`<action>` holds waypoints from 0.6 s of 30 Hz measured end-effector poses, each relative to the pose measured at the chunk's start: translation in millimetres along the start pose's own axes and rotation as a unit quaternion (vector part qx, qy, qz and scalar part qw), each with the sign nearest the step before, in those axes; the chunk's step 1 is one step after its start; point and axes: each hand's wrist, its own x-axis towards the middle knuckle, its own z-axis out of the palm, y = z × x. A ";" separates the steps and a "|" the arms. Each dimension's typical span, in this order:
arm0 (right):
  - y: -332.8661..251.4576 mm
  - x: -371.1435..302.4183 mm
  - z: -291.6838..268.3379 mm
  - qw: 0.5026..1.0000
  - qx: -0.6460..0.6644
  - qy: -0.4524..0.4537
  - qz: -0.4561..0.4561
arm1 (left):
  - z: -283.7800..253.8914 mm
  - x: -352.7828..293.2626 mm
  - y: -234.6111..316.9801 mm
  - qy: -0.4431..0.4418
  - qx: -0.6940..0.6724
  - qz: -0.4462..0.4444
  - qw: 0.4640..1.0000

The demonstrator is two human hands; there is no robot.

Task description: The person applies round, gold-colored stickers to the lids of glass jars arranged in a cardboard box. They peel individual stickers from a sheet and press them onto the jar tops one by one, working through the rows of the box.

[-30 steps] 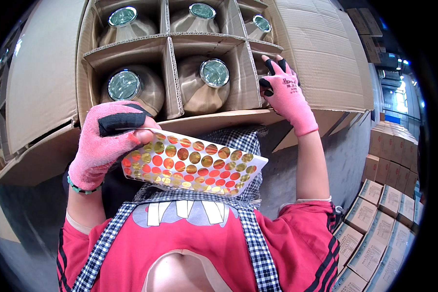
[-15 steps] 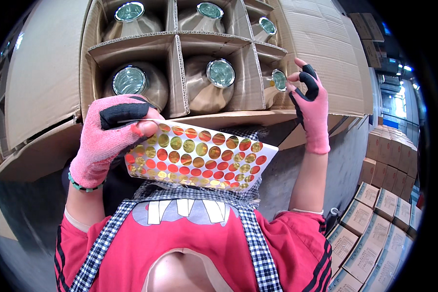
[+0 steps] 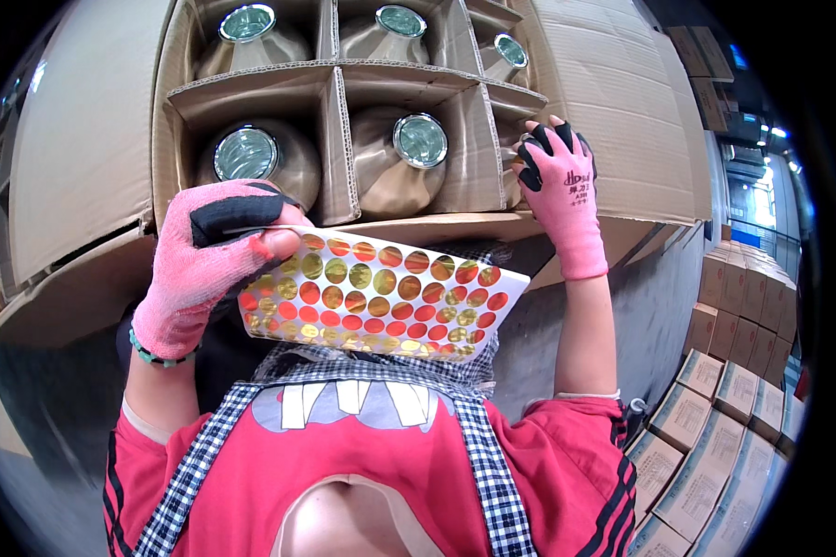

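Pink-gloved L hand [image 3: 209,251], ctr-left, pinches red/gold-dotted white paper sheet [image 3: 381,290]. Pink-gloved R hand [image 3: 563,186], upr right, at brown cardboard box [image 3: 622,102]; can't tell grip.

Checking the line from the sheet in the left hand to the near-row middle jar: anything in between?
Yes: the box's near wall. The sheet, in the left hand, is outside it; the jar sits inside. Above that wall, nothing visible blocks the way.

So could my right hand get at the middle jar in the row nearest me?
Probably yes: your right hand is one compartment over; a cardboard divider stands between, but nothing covers the middle jar from above.
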 end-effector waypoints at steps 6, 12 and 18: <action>-5.6 4.2 -1.6 1.000 -0.018 0.011 -0.011 | -1.4 0.9 -1.5 -0.006 -0.005 0.011 1.000; -5.0 3.2 6.0 1.000 -0.002 0.014 0.019 | 2.3 0.8 2.5 0.001 -0.015 0.002 1.000; -7.0 1.4 -1.4 0.994 0.092 0.020 0.052 | 0.6 0.6 1.5 0.003 -0.021 0.000 1.000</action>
